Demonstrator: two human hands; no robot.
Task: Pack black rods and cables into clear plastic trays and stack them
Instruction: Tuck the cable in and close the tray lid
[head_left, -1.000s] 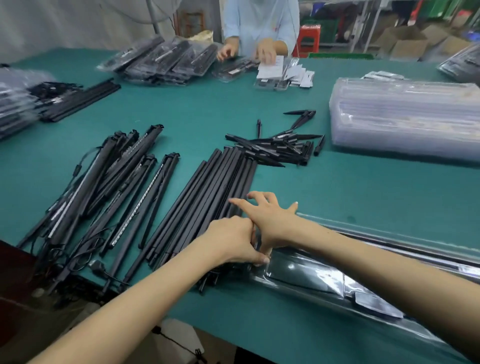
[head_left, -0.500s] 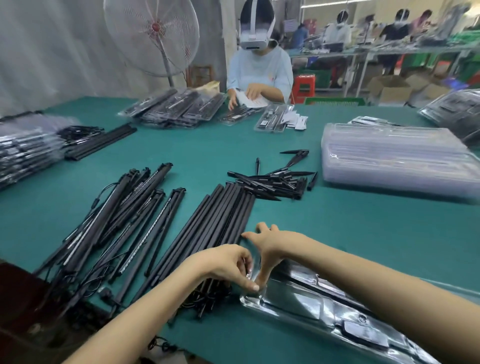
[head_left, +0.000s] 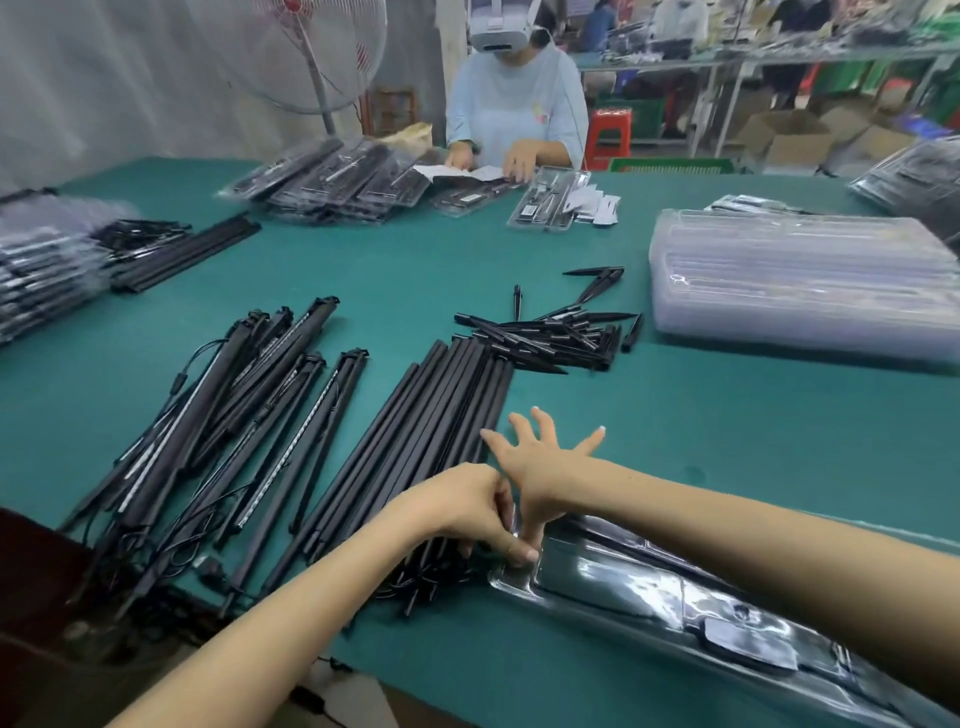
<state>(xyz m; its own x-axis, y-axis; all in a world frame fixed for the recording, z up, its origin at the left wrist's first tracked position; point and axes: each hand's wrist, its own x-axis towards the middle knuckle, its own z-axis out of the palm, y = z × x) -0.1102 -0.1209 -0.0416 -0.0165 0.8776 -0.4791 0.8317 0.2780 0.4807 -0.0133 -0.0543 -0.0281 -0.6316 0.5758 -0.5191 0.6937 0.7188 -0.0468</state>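
Head view: left hand (head_left: 470, 512) pinching end of clear tray (head_left: 649, 587) on green table (head_left: 675, 415); right hand (head_left: 540, 465) fingers spread wide, thumb pressing tray; black rods (head_left: 415, 457) just beside.

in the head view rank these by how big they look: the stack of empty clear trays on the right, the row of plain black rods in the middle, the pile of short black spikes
1. stack of empty clear trays
2. row of plain black rods, close to the stack; nearer the camera, so unsure
3. pile of short black spikes, clearly smallest
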